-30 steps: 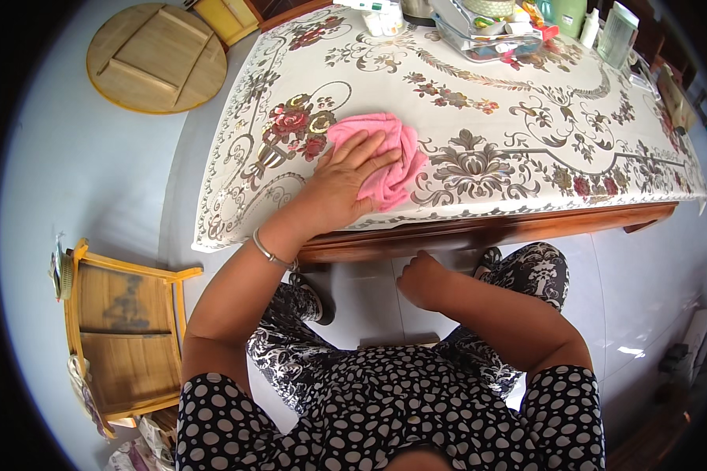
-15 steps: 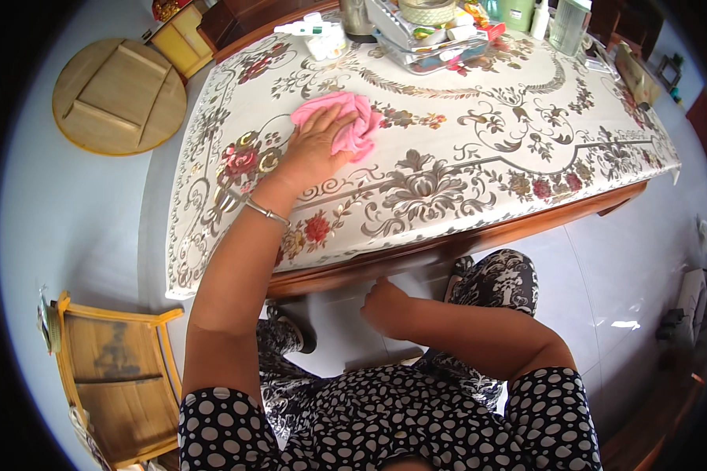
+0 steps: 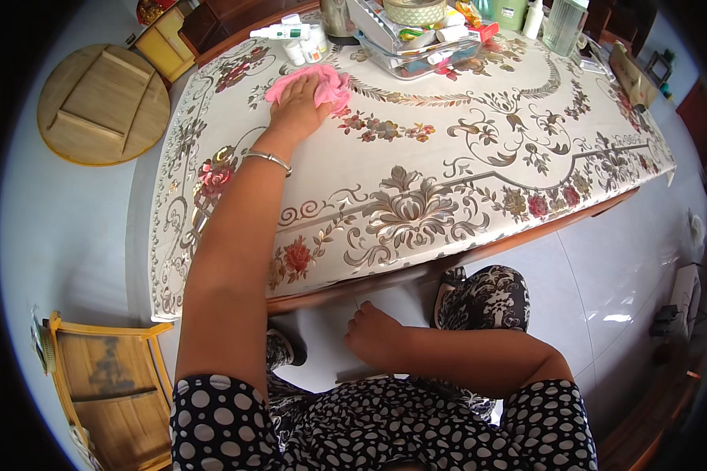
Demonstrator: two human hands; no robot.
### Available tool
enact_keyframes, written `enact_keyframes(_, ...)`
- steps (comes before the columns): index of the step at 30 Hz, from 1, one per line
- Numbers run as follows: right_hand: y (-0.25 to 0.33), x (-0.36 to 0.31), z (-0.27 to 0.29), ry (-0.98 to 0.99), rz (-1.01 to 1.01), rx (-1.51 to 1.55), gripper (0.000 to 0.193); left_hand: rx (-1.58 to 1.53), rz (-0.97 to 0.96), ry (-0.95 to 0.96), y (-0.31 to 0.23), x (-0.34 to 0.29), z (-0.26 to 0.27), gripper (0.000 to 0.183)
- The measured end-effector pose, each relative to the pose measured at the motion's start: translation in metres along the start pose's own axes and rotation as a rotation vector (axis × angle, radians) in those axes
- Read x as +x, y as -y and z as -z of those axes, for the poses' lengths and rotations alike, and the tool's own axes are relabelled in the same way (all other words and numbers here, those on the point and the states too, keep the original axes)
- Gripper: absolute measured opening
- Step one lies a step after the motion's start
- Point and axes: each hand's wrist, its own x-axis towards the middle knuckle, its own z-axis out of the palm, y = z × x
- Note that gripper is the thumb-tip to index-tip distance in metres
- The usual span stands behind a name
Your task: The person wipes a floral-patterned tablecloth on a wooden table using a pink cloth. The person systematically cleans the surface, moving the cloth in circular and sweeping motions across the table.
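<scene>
Left hand (image 3: 294,106) pressed flat, fingers together, on pink cloth (image 3: 322,85) near far left corner of floral tablecloth (image 3: 416,196), beside small white bottles (image 3: 302,43). Right hand (image 3: 373,336) loosely curled, empty, below near table edge.

I see table (image 3: 448,259) under white floral cloth (image 3: 416,188). Pink rag (image 3: 322,82) lies on cloth, far left. Small white bottles (image 3: 302,43) at far-left edge. Clear tray (image 3: 404,59) of clutter far centre. Clear bottle (image 3: 564,23) far right. Near half of cloth bare.
</scene>
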Motion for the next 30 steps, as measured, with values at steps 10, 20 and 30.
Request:
enact_keyframes(10, -0.01, 0.01, -0.01, 0.007, 0.008, -0.113, 0.01, 0.038, 0.104, 0.092, -0.008, 0.018, 0.007, 0.064)
enact_keyframes(20, -0.015, 0.023, -0.011, 0.072, -0.042, -0.094, 0.012, -0.076, -0.374, 0.021, -0.029, -0.087, 0.026, 0.057)
enact_keyframes(30, -0.029, 0.025, -0.037, -0.149, -0.024, -0.167, 0.017, -0.178, -0.514, 0.064, -0.069, -0.207, 0.085, 0.058)
